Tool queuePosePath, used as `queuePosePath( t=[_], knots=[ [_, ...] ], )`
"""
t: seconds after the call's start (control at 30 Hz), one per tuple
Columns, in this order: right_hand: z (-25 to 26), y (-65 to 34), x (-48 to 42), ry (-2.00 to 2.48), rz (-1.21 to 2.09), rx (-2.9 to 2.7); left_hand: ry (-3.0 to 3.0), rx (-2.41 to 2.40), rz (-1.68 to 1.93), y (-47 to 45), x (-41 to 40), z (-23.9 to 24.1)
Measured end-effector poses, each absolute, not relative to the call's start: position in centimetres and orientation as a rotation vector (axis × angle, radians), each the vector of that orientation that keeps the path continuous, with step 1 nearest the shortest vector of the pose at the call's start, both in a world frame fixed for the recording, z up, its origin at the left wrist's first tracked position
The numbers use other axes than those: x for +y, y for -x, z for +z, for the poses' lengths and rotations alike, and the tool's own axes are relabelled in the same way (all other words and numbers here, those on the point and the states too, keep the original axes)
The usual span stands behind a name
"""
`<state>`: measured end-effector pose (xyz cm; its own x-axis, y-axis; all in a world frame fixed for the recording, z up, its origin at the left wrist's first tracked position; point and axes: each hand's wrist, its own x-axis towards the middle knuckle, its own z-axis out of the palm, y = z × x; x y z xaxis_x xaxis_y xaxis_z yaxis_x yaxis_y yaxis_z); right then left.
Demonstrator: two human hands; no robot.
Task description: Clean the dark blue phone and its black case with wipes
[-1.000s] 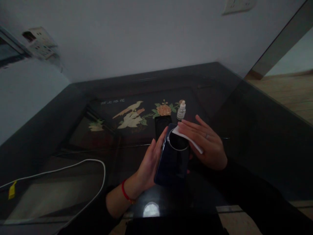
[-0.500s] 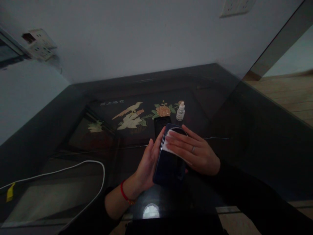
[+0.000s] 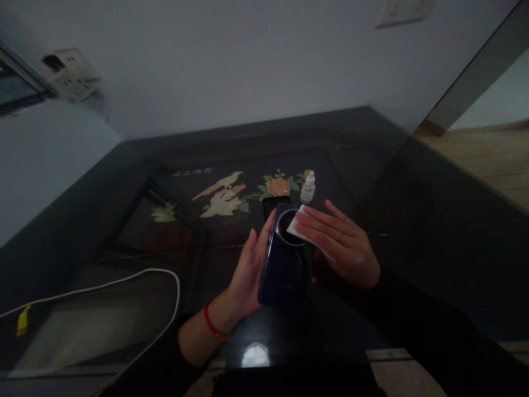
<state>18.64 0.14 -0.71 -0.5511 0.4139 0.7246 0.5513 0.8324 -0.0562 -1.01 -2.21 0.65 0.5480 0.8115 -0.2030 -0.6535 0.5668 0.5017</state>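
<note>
A dark blue phone (image 3: 285,275), its back with a round camera ring facing up, rests in my left hand (image 3: 249,270), whose fingers wrap round its left side and from below. My right hand (image 3: 345,242) presses a white wipe (image 3: 298,219) under its fingers against the right part of the camera ring. Just beyond the phone's top edge lies a black flat object (image 3: 276,203), partly hidden by the phone. A small dropper bottle (image 3: 307,188) with a white cap stands upright behind my right hand.
The dark glossy table (image 3: 351,143) bears a bird-and-flower picture (image 3: 223,204). A white cable (image 3: 124,280) with a yellow tag (image 3: 22,321) curves across the left. Behind the table is a wall with a power socket (image 3: 405,11); more sockets (image 3: 74,74) are at the left.
My right hand has slid right across the phone's back with the wipe, uncovering most of the camera ring. My left hand still holds the phone in nearly the same place.
</note>
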Motion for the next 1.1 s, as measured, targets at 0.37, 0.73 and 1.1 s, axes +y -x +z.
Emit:
queuePosePath(
  t=[0.37, 0.73, 1.1],
  knots=[
    [-0.69, -18.52, 0.26, 0.669, -0.258, -2.269, -0.372, 0.453, 0.903, 1.19, -2.04, 0.79],
    [-0.59, -18.59, 0.3, 0.68, -0.226, -2.264, -0.358, 0.557, 0.949, 1.37, -1.84, 0.73],
    [-0.6, -18.59, 0.29, 0.59, -0.13, -2.279, -0.339, 0.572, 1.013, 1.34, -1.53, 0.85]
  ],
)
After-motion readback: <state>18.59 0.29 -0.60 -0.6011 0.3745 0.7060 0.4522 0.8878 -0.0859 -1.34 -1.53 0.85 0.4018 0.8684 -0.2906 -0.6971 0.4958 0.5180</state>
